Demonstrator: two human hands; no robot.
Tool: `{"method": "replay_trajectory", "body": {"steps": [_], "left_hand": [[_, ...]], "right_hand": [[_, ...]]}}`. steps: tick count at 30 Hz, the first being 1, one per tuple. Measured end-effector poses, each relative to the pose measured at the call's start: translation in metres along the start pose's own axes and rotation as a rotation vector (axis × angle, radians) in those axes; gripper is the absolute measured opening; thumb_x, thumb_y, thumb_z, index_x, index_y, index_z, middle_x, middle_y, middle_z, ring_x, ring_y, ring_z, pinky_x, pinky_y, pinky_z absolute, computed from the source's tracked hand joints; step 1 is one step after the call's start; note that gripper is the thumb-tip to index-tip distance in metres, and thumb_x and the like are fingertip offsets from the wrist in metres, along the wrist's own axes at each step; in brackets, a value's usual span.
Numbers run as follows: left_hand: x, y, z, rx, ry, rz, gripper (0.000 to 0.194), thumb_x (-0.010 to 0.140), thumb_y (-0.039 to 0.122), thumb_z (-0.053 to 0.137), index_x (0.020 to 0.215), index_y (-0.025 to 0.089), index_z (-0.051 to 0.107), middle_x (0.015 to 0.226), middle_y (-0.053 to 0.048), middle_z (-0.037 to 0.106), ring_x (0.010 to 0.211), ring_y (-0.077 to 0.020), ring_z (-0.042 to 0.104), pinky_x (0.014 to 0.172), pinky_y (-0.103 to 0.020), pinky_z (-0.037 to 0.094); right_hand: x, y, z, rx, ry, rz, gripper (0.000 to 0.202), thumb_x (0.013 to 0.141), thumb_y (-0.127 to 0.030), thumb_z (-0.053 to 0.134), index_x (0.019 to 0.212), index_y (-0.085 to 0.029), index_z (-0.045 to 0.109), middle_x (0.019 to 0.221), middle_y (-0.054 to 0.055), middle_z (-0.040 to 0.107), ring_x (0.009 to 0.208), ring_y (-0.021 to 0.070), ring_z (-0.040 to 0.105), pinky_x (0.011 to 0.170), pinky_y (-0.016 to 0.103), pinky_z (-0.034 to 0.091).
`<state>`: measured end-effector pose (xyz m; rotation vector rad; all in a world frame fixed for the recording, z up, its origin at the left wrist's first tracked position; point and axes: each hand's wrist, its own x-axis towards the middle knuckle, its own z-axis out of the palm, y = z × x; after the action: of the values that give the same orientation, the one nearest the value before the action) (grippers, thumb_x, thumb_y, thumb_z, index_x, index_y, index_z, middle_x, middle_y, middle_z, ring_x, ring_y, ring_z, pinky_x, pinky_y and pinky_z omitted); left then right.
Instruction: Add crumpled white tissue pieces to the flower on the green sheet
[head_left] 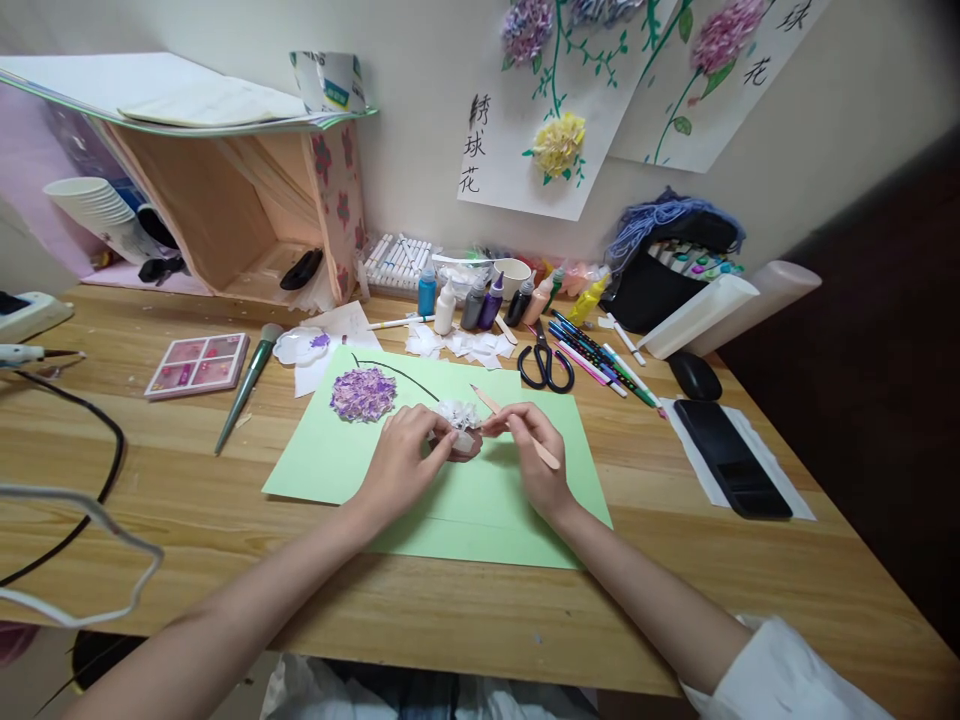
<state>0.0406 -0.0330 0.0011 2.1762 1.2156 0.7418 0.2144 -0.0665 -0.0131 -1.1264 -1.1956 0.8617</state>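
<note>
On the tabletop (645, 470), a purple flower (364, 394) looks finished just beyond the left grip (409, 448), which pinches a seemingly part-built white cluster (459, 413), while the right grip (538, 455) pinches a pointed stick (487, 399).

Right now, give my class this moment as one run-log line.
left hand: fingers at white cluster | right hand: gripping pale stick | beneath: green paper | to the left: purple flower

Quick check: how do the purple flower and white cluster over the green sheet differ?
The purple flower mixes purple and pink; the white cluster is white. The purple flower looks larger than the white cluster. The white cluster sits between left hand and right hand, the purple flower left of both. Both look ruffled.
</note>
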Motion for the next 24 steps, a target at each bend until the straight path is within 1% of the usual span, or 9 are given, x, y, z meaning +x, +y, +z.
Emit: {"method": "replay_trajectory", "body": {"steps": [2,4,6,9,12,16,20,24], "left_hand": [[-0.001,0.0,0.002,0.074,0.004,0.016,0.013,0.087,0.027,0.052,0.077,0.02,0.059,0.08,-0.001,0.06,0.08,-0.0182,0.05,0.074,-0.034,0.035],[-0.002,0.001,0.004,0.138,0.017,0.038,0.014,0.086,0.027,0.053,0.075,0.02,0.059,0.078,-0.001,0.06,0.079,-0.0182,0.049,0.073,-0.034,0.034],[-0.001,0.001,0.005,0.183,0.027,0.057,0.016,0.087,0.027,0.052,0.074,0.02,0.059,0.077,-0.001,0.059,0.078,-0.0179,0.048,0.072,-0.034,0.033],[0.001,0.0,0.006,0.24,0.052,0.078,0.016,0.087,0.027,0.051,0.075,0.02,0.059,0.078,-0.001,0.059,0.077,-0.0181,0.047,0.071,-0.034,0.033],[0.005,-0.002,0.006,0.291,0.075,0.096,0.017,0.087,0.027,0.05,0.076,0.02,0.06,0.078,-0.002,0.059,0.078,-0.0186,0.046,0.071,-0.034,0.034],[0.007,-0.004,0.009,0.325,0.079,0.103,0.016,0.088,0.027,0.05,0.077,0.019,0.059,0.079,-0.003,0.059,0.078,-0.0188,0.046,0.07,-0.034,0.035],[0.009,-0.005,0.01,0.301,0.075,0.099,0.014,0.088,0.025,0.05,0.079,0.019,0.059,0.08,-0.003,0.059,0.08,-0.0189,0.047,0.071,-0.033,0.037],[0.009,-0.005,0.01,0.265,0.085,0.077,0.015,0.088,0.027,0.049,0.081,0.02,0.059,0.08,-0.003,0.058,0.08,-0.019,0.048,0.073,-0.034,0.038]], "right_hand": [[-0.004,0.004,-0.004,0.001,0.062,-0.128,0.033,0.093,-0.031,0.038,0.067,-0.02,0.055,0.061,0.0,0.054,0.057,0.0141,0.049,0.057,0.028,0.039],[-0.009,0.007,-0.006,-0.012,0.054,-0.237,0.043,0.094,-0.032,0.033,0.055,-0.02,0.047,0.051,-0.001,0.044,0.049,0.0131,0.041,0.051,0.028,0.031],[-0.012,0.009,-0.006,-0.061,-0.034,-0.293,0.046,0.094,-0.032,0.03,0.051,-0.02,0.042,0.047,-0.002,0.039,0.046,0.0125,0.036,0.049,0.029,0.028],[-0.014,0.009,-0.003,-0.177,-0.155,-0.343,0.046,0.095,-0.029,0.025,0.052,-0.021,0.041,0.048,-0.002,0.04,0.046,0.0123,0.037,0.05,0.028,0.029],[-0.012,0.006,-0.001,-0.26,-0.181,-0.335,0.044,0.095,-0.027,0.023,0.055,-0.021,0.041,0.05,-0.001,0.042,0.047,0.0125,0.04,0.051,0.028,0.032],[-0.009,0.003,0.0,-0.302,-0.15,-0.293,0.043,0.095,-0.026,0.024,0.057,-0.021,0.044,0.051,-0.001,0.045,0.048,0.0125,0.043,0.051,0.027,0.034],[-0.009,0.003,0.001,-0.325,-0.109,-0.266,0.044,0.096,-0.027,0.024,0.057,-0.021,0.044,0.052,-0.001,0.046,0.049,0.0129,0.045,0.052,0.027,0.035],[-0.009,0.003,0.001,-0.364,-0.098,-0.205,0.045,0.096,-0.03,0.023,0.058,-0.022,0.044,0.055,0.0,0.048,0.05,0.0139,0.046,0.053,0.028,0.036]]}}
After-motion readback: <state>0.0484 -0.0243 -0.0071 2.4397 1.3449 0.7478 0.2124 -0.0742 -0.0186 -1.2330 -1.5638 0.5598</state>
